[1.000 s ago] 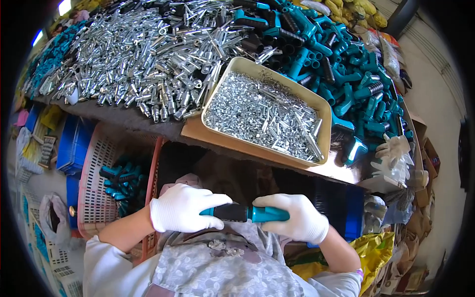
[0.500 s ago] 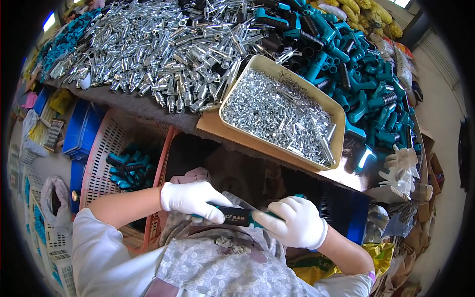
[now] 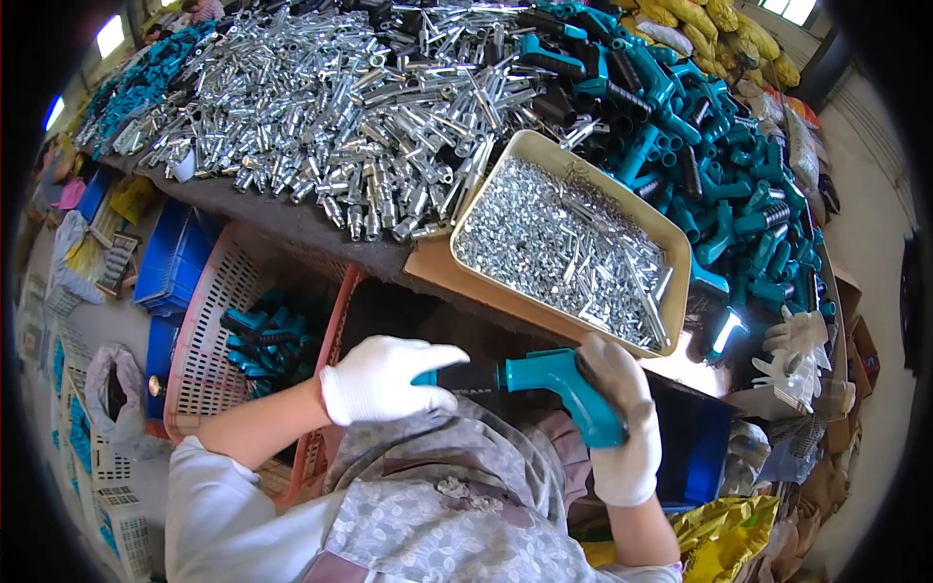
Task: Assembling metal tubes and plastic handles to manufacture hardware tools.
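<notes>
In front of my apron I hold a pistol-shaped tool (image 3: 559, 374) with a teal grip and body and a black barrel, lying level with the barrel to the left. My left hand (image 3: 384, 382), in a white glove, is closed round the barrel's left end, where a bit of teal shows by the fingers. The gloved right hand (image 3: 627, 428) wraps the teal grip from the right; its fingertips look dark and blurred. Beyond my hands, on the bench, sits a cream tray (image 3: 569, 313) filled with small silver metal parts.
A large heap of silver metal fittings (image 3: 321, 107) covers the bench at the left. Teal and black pistol-shaped pieces (image 3: 724, 194) are piled at the right. Below left stands a pink basket (image 3: 209, 330) holding more teal pieces. White gloves (image 3: 792, 350) hang at the right edge.
The tool has been raised away from my apron, and its teal body now shows. My right hand has turned upright round the grip. The left hand has moved slightly up.
</notes>
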The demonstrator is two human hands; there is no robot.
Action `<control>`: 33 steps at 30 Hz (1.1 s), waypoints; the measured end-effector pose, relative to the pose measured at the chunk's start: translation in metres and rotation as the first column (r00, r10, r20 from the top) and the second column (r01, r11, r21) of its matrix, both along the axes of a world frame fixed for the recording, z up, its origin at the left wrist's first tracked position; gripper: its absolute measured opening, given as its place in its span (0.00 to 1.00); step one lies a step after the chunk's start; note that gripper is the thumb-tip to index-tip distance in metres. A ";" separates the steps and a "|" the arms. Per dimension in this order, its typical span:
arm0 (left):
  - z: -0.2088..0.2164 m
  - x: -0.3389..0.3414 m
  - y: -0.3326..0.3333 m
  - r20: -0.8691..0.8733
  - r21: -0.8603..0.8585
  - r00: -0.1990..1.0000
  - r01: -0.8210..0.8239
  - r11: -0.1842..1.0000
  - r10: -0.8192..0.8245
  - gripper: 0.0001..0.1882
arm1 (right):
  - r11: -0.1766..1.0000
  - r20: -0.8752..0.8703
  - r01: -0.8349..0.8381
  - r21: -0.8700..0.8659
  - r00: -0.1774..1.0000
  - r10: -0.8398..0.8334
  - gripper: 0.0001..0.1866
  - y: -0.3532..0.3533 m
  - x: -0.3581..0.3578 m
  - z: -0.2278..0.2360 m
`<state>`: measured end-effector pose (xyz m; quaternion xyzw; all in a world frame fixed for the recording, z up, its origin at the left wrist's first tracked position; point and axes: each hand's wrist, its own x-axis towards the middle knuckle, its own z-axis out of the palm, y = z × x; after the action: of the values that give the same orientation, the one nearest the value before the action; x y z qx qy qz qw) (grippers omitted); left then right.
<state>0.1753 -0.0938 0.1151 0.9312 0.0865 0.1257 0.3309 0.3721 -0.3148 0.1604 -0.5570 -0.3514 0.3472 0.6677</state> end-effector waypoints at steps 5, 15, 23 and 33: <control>0.039 -0.006 -0.016 -0.136 -0.122 0.929 0.331 0.936 -0.346 0.30 | 0.956 0.068 0.252 0.152 0.962 -0.264 0.32 0.002 0.016 -0.018; 0.018 -0.022 -0.007 0.281 -0.210 0.940 0.255 0.944 -0.192 0.30 | 0.932 0.166 0.284 0.223 0.931 -0.324 0.29 0.016 0.003 -0.013; 0.025 -0.028 0.003 0.206 -0.286 0.954 0.273 0.918 -0.220 0.33 | 0.954 0.192 0.176 0.242 0.955 -0.225 0.26 0.020 -0.001 -0.013; 0.018 -0.020 -0.002 0.013 -0.134 0.993 -0.115 0.984 0.118 0.23 | 0.898 0.150 0.228 0.376 0.941 -0.302 0.22 0.017 -0.021 -0.019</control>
<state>0.1552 -0.0956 0.1330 0.8991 0.1453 0.1484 0.3853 0.3511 -0.2976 0.1417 -0.5033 -0.3955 0.1246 0.7581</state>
